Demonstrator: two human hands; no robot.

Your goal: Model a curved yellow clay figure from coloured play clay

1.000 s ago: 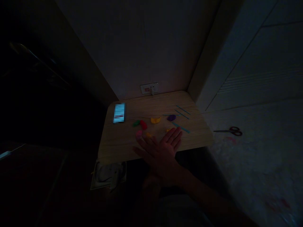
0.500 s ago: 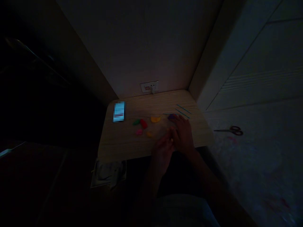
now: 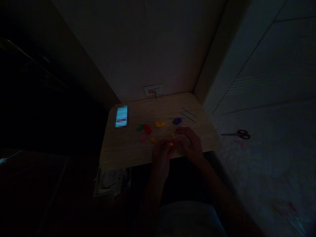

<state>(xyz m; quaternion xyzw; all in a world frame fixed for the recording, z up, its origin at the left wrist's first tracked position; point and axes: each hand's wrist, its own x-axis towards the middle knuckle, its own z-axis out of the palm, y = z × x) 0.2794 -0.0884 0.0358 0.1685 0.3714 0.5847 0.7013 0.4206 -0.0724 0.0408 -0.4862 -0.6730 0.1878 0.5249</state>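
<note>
Near the table's front edge, my left hand (image 3: 161, 157) is closed with a small orange piece of modelling clay (image 3: 171, 144) at its fingertips. My right hand (image 3: 193, 146) is beside it with thumb and fingers apart. Its thumb reaches close to the left fingertips; whether they touch is too dark to tell. Another small orange clay piece (image 3: 174, 134) lies by my right index finger. Farther off are a purple lump (image 3: 177, 121) and a curved yellow-orange lump (image 3: 160, 124). To the left lie red (image 3: 147, 128), green (image 3: 140, 127), pink (image 3: 143, 138) and orange (image 3: 153, 140) lumps.
A lit phone (image 3: 121, 116) lies at the left of the wooden table (image 3: 123, 151). Thin blue-green sticks (image 3: 188, 117) lie at the back right. Behind is a wall socket (image 3: 153, 90). Scissors (image 3: 238, 134) rest beyond the right edge; a box (image 3: 112, 182) stands below left.
My right hand has drawn back from the purple lump, which now shows fully. My left hand has shifted slightly left, and an orange piece now shows at its fingertips.
</note>
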